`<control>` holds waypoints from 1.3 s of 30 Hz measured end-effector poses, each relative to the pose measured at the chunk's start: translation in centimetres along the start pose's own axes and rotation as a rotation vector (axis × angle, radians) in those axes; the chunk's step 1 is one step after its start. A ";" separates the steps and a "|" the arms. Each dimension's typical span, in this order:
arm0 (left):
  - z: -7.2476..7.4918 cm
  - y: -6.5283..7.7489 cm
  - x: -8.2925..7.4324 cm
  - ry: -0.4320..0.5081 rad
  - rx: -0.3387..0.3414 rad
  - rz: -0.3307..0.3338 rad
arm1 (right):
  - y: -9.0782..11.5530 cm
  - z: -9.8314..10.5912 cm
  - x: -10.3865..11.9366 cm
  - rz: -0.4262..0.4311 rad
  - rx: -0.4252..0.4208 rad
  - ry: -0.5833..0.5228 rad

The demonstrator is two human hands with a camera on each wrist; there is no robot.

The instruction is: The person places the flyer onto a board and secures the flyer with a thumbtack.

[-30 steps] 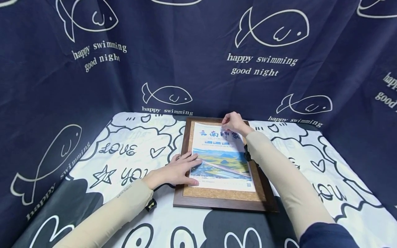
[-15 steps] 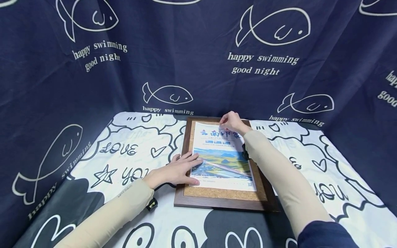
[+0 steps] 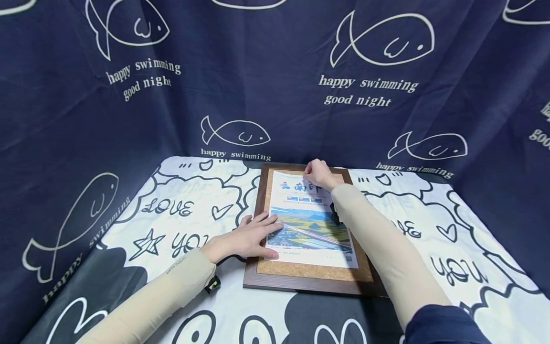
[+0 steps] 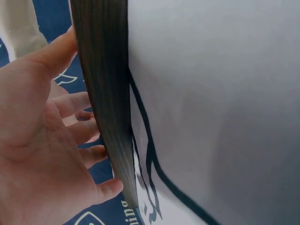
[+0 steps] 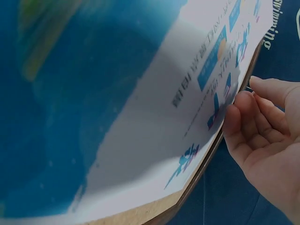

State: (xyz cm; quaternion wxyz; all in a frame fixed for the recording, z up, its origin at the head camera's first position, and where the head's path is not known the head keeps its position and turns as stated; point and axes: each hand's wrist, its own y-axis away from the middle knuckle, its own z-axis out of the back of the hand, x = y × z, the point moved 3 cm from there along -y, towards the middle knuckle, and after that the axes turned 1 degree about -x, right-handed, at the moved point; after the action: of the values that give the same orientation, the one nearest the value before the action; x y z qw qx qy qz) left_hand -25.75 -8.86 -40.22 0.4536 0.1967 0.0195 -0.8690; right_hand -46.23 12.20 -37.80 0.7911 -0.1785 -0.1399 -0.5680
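A printed poster [image 3: 313, 224] with blue lettering and a landscape picture lies on a cork board [image 3: 309, 272] in a dark brown wooden frame [image 3: 318, 285]. My left hand [image 3: 249, 237] is spread flat over the poster's left edge and the frame's left side; in the left wrist view its fingers [image 4: 84, 131] reach past the frame. At the poster's top edge, my right hand [image 3: 319, 173] has thumb and fingertips together. In the right wrist view it pinches a small pushpin [image 5: 253, 93], mostly hidden, of which a thin tip and a reddish bit show.
The board lies on a black-and-white patterned cloth [image 3: 180, 267] covering the table. A dark blue curtain [image 3: 292, 119] with fish drawings hangs close behind the board's far edge and along both sides.
The right hand has shifted a little to the left along the poster's top edge. The left hand stays in place on the poster. The head view has moved slightly.
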 end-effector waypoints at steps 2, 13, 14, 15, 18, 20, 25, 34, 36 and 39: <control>0.0 0.0 -0.1 -0.003 0.003 0.000 | 0.0 -0.1 0.0 0.000 0.009 0.007; 0.1 -0.1 0.0 0.009 0.003 0.006 | -0.2 -0.1 0.5 -0.006 0.021 0.052; 0.0 -0.1 0.0 0.009 0.001 0.007 | -0.2 -0.1 0.5 -0.007 0.025 0.054; 0.0 -0.1 0.0 0.007 0.000 0.009 | -0.2 -0.2 0.5 -0.009 0.030 0.056; 0.0 -0.1 0.1 0.001 0.001 0.017 | -0.2 -0.4 0.4 -0.014 0.043 0.057; -0.1 -0.1 0.1 -0.003 0.002 0.018 | -0.1 -0.5 0.4 -0.020 0.042 0.062; 0.0 0.0 -0.1 -0.002 0.007 0.008 | 0.0 -0.7 0.3 -0.041 0.043 0.059; 0.1 0.1 -0.2 0.010 0.010 0.012 | -0.1 -0.8 0.2 -0.034 0.027 0.054; 0.1 0.1 -0.2 0.011 0.010 0.008 | -0.1 -0.7 0.3 -0.034 0.031 0.059; 0.0 0.0 -0.2 0.011 0.009 0.008 | -0.1 -0.6 0.4 -0.021 0.034 0.063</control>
State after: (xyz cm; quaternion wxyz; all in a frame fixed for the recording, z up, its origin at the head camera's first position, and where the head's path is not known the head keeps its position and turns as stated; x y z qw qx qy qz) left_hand -25.67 -8.75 -40.11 0.4561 0.2037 0.0175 -0.8661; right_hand -46.13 11.54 -38.17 0.7921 -0.1455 -0.1265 -0.5792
